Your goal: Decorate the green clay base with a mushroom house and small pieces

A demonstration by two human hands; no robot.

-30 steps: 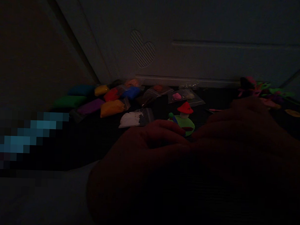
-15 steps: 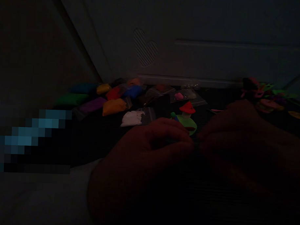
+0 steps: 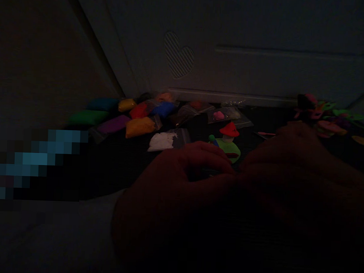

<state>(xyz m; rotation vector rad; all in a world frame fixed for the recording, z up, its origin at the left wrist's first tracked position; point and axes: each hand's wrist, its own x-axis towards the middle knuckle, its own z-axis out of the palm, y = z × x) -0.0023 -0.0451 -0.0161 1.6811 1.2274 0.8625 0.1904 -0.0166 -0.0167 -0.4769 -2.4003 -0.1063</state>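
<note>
The scene is very dark. My left hand is closed in a pinch, thumb and forefinger tips together. My right hand faces it with bunched fingers, and the fingertips of both hands meet or nearly meet. Whatever lies between them is too small and dim to make out. Just beyond the fingertips sits a clay figure: a green base carrying a mushroom with a red cap and pale stem. A small green ball and a blue piece stand at its left, and a brown strip lies on its front.
Bags of coloured clay spread along the back left, among them an orange bag, a purple bag and a white bag. A pink-handled tool lies beside my right hand. Clay pieces sit at far right, before a pale panel.
My right hand has moved slightly left, so the gap between the two hands' fingertips has closed. The view has shifted a little; the clay figure and bags stay in place.
</note>
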